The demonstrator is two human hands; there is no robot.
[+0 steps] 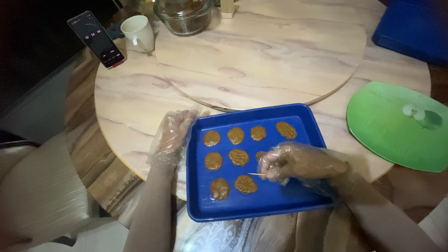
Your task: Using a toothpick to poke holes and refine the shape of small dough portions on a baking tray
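A blue tray (275,201) lies at the near edge of a round wooden table and carries several flat brown dough patties (239,157). My right hand (298,163), in a clear plastic glove, is closed on a thin toothpick (255,174) whose tip points left, just above the patties in the tray's middle; the hand hides part of one patty. My left hand (171,135), also gloved, rests flat with fingers apart on the table against the tray's left rim.
A large round wooden turntable (261,51) fills the table's middle. At the back left stand a propped phone (95,39), a white cup (139,32) and a glass jar (184,16). A green round mat (396,126) lies right, a blue box (415,28) behind it. A beige chair (37,196) stands left.
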